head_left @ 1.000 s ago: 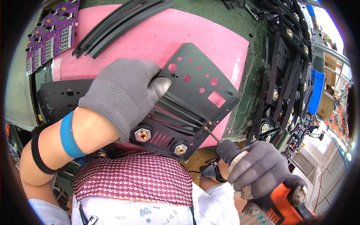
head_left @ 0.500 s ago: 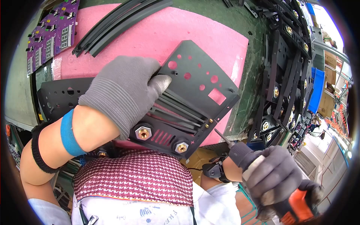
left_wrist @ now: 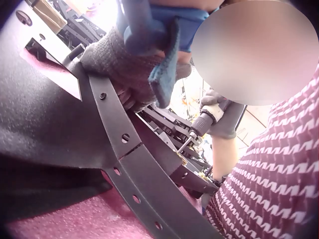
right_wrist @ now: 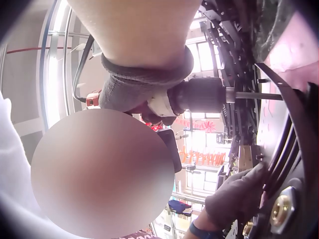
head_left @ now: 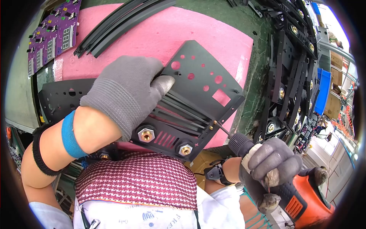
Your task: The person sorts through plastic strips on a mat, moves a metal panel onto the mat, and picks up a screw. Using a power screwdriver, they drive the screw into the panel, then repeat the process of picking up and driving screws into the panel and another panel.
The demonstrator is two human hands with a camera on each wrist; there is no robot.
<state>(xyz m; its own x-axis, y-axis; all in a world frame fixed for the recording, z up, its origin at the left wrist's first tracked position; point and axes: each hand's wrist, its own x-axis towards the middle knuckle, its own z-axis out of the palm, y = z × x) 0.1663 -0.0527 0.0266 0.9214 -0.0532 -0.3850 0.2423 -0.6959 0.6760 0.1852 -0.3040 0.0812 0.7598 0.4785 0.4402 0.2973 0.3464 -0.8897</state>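
A black sheet-metal panel (head_left: 188, 57) with punched holes and long slots stands tilted over pink foam. My gloved left hand (head_left: 124, 89) grips its left part, thumb over the near side. In the gloved right hand (head_left: 272, 162) is an orange and black power drill (head_left: 310, 202); its slim bit (head_left: 224, 129) points at the upper of two small brass screws (head_left: 215, 122) near the panel's right edge. The lower brass screw (head_left: 211, 128) sits just below. Two hex-nutted brass fittings (head_left: 146, 135) are set in the lower face. From the right wrist, the chuck (right_wrist: 202, 94) shows close beside the panel.
Pink foam (head_left: 217, 36) covers the green bench, with curved black strips (head_left: 127, 24) on it. Purple circuit boards (head_left: 51, 38) lie at upper left. Another black panel (head_left: 57, 95) is left of the left forearm. Stacked black panels (head_left: 282, 65) and a blue bin (head_left: 323, 91) line the right.
The drill's bit was at the lower brass screw, drew back to the right off the panel, and is now at the upper screw. The left hand keeps its hold; the panel barely shifted.
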